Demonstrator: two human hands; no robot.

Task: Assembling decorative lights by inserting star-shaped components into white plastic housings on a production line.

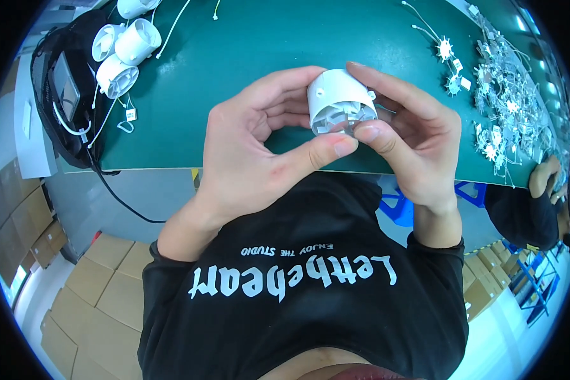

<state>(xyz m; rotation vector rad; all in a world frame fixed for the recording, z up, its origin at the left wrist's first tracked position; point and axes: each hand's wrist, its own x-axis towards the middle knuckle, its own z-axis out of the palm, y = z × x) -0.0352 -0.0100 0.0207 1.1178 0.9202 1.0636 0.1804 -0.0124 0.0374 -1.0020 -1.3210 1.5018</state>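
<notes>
Between my two hands, just above the near part of the green table, is a white cylindrical housing (340,85). Its lower end faces me, and a translucent finned part (344,120) shows inside that opening. My left hand (259,136) wraps around the housing's left side, thumb at the lower rim. On the other side my right hand (418,123) closes around it, with index finger along the top and thumb against the finned part. Both thumb tips nearly meet at the opening. The fingers behind the housing are partly hidden.
Several similar white housings (137,42) with wires stand at the far left, beside a black mesh bag (85,38). Small translucent finned parts with wires form a pile (510,101) at right. Another person (525,212) is at the right edge. Cardboard boxes (101,297) lie lower left.
</notes>
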